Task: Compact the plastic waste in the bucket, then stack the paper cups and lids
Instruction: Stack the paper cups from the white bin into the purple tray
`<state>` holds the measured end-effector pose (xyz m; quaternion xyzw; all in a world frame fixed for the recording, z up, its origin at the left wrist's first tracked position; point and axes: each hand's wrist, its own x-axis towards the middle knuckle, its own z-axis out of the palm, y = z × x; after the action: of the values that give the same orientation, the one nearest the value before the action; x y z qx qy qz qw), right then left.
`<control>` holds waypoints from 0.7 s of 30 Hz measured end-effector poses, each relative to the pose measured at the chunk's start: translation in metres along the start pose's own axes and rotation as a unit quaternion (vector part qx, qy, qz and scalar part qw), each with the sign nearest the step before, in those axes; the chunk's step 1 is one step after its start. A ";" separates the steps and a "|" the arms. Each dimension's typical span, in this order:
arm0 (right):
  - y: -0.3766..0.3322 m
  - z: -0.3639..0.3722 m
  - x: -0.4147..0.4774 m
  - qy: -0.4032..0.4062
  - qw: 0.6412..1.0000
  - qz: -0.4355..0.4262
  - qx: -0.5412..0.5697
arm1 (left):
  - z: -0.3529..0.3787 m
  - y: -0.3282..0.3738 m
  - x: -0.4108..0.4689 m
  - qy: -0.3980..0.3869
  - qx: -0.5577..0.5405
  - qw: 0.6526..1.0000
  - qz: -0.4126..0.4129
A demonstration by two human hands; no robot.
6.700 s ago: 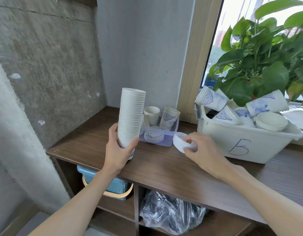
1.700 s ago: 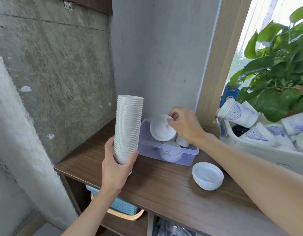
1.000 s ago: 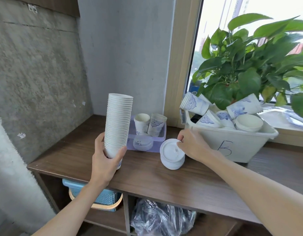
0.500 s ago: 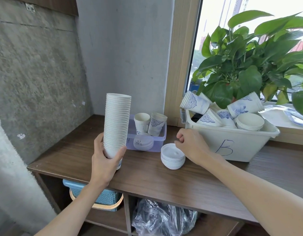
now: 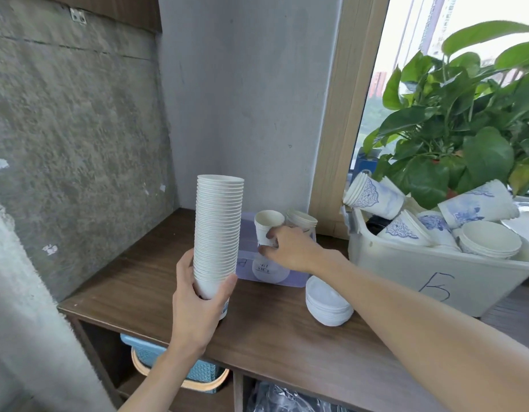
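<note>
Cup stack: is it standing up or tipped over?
Upright. The stack rises straight, mouth up, with the left hand gripping its bottom.

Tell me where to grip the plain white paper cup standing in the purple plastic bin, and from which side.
Take the plain white paper cup by its side wall just under the rim, from the front right: it stands upright, and the tall white cup stack blocks its left.

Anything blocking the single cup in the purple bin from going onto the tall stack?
Nothing visible. The right hand pinches the cup in the purple bin; the tall stack, held by the left hand, stands just left of it with its top open.
</note>
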<state>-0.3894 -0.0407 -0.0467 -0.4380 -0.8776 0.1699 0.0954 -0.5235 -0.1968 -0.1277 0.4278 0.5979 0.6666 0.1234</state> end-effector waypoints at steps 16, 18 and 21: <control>-0.005 0.007 0.028 -0.096 0.989 0.083 0.078 | -0.001 0.000 0.002 0.012 -0.009 1.000 -0.004; -0.005 0.008 0.028 -0.092 0.988 0.074 0.097 | -0.001 -0.001 0.002 0.010 -0.004 1.000 -0.007; -0.005 0.009 0.028 -0.090 0.987 0.057 0.122 | -0.001 -0.002 0.001 0.008 0.007 1.000 -0.009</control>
<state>-0.4126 -0.0229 -0.0525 -0.4555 -0.8288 0.3196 0.0589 -0.5260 -0.1961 -0.1289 0.4184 0.6069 0.6647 0.1217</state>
